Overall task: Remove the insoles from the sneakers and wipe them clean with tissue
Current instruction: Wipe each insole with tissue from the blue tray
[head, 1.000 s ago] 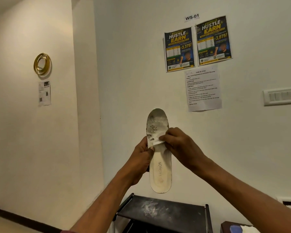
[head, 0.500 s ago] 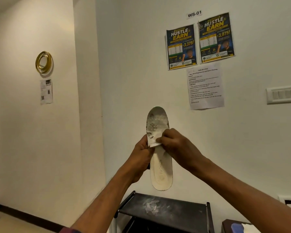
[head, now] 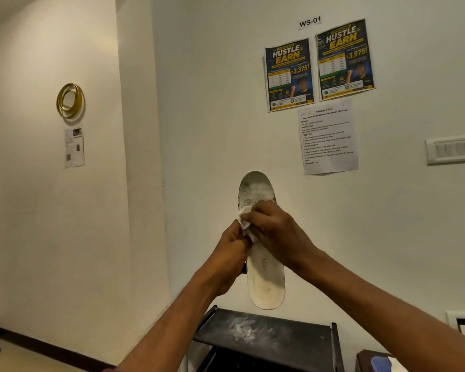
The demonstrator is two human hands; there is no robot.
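Note:
A white insole (head: 265, 275) is held upright in front of the wall, toe end up, with grey dirt smeared over the toe area. My left hand (head: 230, 260) grips its left edge at mid-length. My right hand (head: 274, 234) presses a crumpled white tissue (head: 244, 220) against the insole's upper middle. Part of the printed lettering on the heel half shows below my fingers. No sneakers are in view.
A black shoe rack (head: 269, 339) with a dusty white smudge on its top shelf stands below my hands against the wall. A dark tissue box (head: 379, 362) sits at the bottom right. Posters (head: 317, 65), a task sheet and a switch panel (head: 452, 150) hang on the wall.
My right hand has shifted with the tissue down and left across the insole, now covering more of its middle; the tissue looks more bunched. The left hand keeps its grip.

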